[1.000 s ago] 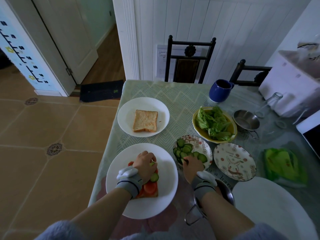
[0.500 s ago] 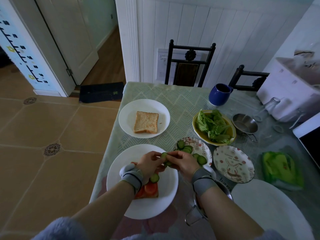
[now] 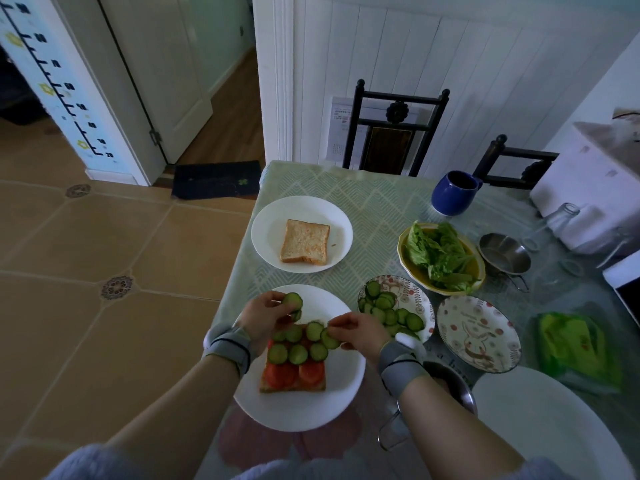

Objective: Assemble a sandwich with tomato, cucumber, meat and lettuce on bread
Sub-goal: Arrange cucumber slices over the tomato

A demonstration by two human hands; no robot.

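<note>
The person is laying cucumber over the tomato on the near slice of bread (image 3: 292,384), which is sitting on the big white plate (image 3: 339,403) at the near edge of the counter (image 3: 367,202). The left hand (image 3: 262,315) is hovering over the far left corner of the bread, its grip pinched on a cucumber slice (image 3: 291,301), and there seems to be a second slice tucked under it, though the fingers are hiding most of that. The right hand (image 3: 358,330) is working at the far right corner, its grip closed on another cucumber round (image 3: 329,338) that is overhanging the crust.

Six or so rounds are already covering the far half of the bread, while two tomato slices (image 3: 296,373) are showing bare on the near half. Doing this step well probably means setting each round flat and just overlapping its neighbour, pulling the right-hand piece inward so it is not hanging off the edge, then filling the near rows.

The rest of the cucumber is waiting on the patterned plate (image 3: 420,299) just beside the right hand. The lettuce (image 3: 438,254) is sitting in its yellow bowl (image 3: 403,268) further back, and the top slice of bread (image 3: 304,241) is lying on its own plate (image 3: 266,233) behind. No meat is showing anywhere clearly.
</note>
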